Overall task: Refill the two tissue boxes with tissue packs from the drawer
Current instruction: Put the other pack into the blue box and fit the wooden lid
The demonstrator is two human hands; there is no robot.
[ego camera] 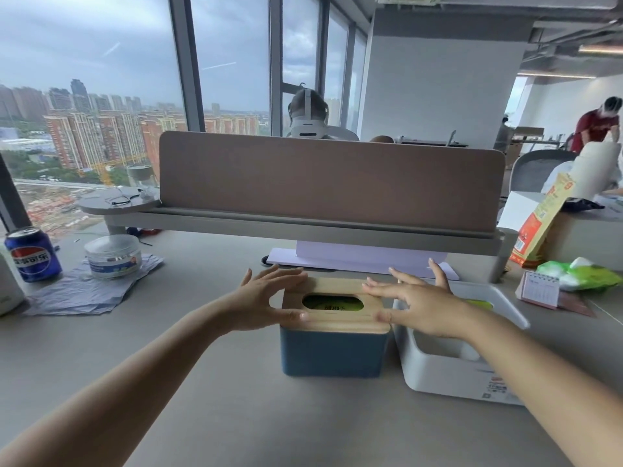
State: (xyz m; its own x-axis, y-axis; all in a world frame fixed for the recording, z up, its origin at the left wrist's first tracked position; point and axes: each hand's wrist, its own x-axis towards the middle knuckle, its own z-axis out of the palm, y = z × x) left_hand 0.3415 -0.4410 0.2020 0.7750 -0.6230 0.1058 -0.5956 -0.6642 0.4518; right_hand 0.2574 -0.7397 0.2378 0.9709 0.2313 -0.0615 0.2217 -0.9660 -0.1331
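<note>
A blue tissue box [332, 352] stands on the desk in front of me, capped by a wooden lid [340, 318] with an oval slot. A green tissue pack [332, 303] shows through the slot. My left hand [266, 299] rests on the lid's left edge, fingers spread, thumb on the front corner. My right hand [418, 301] lies on the lid's right edge, fingers apart. To the right stands a white tissue box [448, 369] without a lid, with a green pack [480, 303] partly visible inside, mostly hidden by my right hand.
A Pepsi can [32, 254] and a round clear tub [113, 256] on blue cloth sit at the left. A brown desk divider [330, 183] rises behind. A small calendar [539, 289], a green packet [586, 273] and an orange bag [539, 224] lie at the right. People are beyond.
</note>
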